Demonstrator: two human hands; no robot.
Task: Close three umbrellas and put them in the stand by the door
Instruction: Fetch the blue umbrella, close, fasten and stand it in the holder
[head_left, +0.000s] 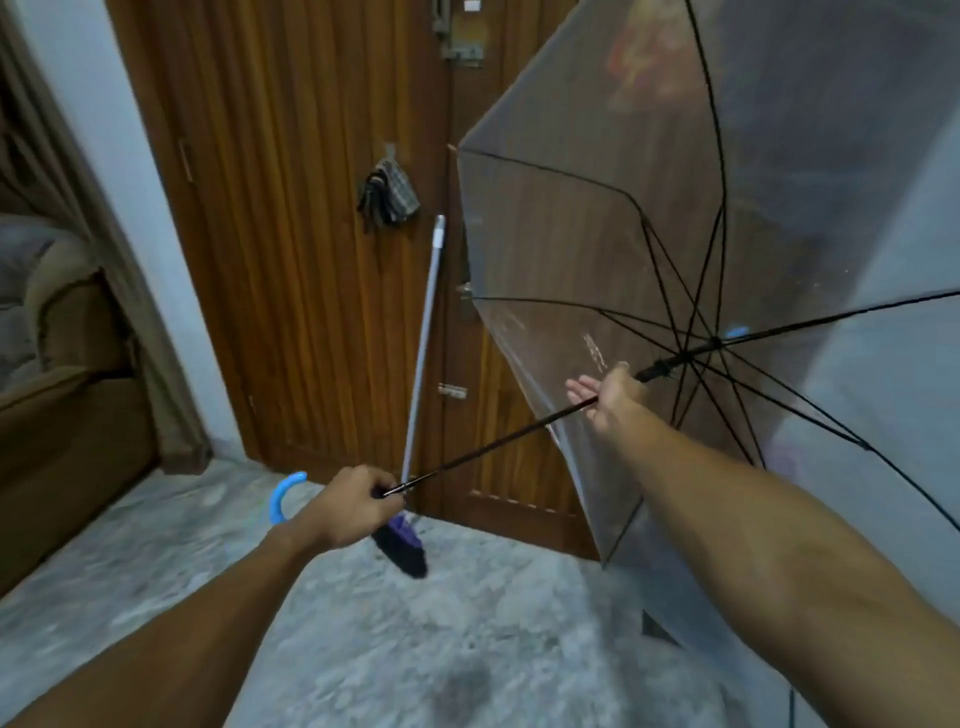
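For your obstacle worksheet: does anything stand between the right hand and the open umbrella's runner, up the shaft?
Nothing visible does. The right hand is on the shaft, with bare shaft up to the runner of the transparent umbrella.

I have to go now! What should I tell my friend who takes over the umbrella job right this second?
Left hand grips the shaft just above the blue handle. Right hand is on the shaft farther up, fingers loose, below the runner. The clear umbrella is fully open, by the door. Nothing closed yet; no stand or other umbrellas visible. Left: close it, find the stand.
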